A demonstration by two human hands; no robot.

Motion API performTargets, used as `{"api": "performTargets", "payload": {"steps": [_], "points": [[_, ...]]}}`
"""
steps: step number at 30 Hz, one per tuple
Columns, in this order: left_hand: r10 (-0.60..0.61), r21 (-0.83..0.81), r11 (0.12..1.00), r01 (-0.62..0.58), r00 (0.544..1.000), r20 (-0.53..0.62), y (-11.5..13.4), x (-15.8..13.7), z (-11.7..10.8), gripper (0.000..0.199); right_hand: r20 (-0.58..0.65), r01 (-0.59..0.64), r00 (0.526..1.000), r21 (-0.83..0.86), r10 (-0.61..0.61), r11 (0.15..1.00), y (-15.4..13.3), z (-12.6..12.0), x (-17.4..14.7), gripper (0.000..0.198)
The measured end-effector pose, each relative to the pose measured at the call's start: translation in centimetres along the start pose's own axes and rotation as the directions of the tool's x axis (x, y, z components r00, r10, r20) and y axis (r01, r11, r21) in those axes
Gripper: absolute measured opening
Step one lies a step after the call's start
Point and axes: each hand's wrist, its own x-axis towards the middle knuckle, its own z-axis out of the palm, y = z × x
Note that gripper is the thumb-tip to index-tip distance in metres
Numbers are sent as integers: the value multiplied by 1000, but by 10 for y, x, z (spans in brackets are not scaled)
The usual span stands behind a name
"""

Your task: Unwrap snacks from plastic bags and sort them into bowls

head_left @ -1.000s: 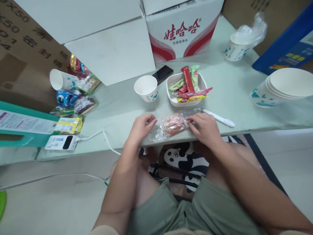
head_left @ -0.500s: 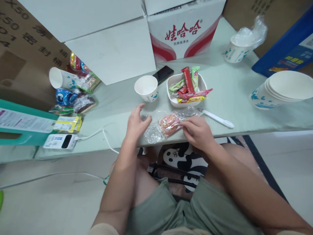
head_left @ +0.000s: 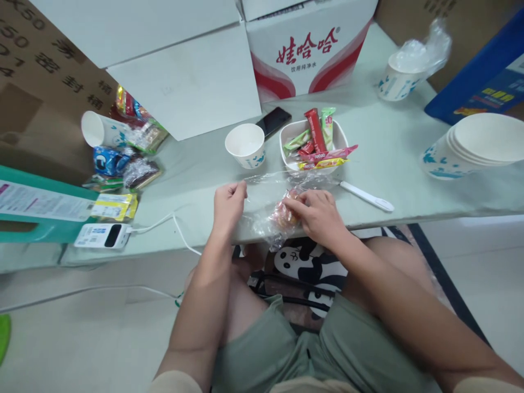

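Note:
Near the table's front edge, my left hand (head_left: 230, 206) is closed in a pinch on the edge of a clear plastic film (head_left: 264, 181). The film stretches from it toward the right, above and around a small pink-and-orange snack packet (head_left: 283, 214). My right hand (head_left: 318, 216) has its fingers closed on the packet's right side, hiding part of it. Some crumpled film hangs over the table edge below the packet. Just beyond the hands are a white paper cup (head_left: 245, 146) and a white bowl (head_left: 287, 146) with several wrapped snack bars. A white-handled tool (head_left: 366, 196) lies right of my right hand.
A dark phone (head_left: 275, 122) lies by the white carton (head_left: 303, 60) at the back. Stacked paper cups (head_left: 446, 153) and a film-stuffed cup (head_left: 397, 82) stand right. Wrapped snacks (head_left: 141, 172) and a white power bank (head_left: 102, 236) with a cable are left.
My left hand has gone from spread fingers to a pinch on the film, which is now lifted and stretched. My right hand has moved slightly left, over the packet, which has turned and is more covered.

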Motion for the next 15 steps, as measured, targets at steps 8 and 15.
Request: {"api": "performTargets", "payload": {"steps": [8,15], "points": [[-37,-455,890,38,999,11,8,-4,1,36,-26,-108,993,95,111,990,-1,-6,-5,52],[-9,-734,674,80,995,100,44,-24,-4,53,134,-350,921,697,365,626,-13,1,-14,60]]}}
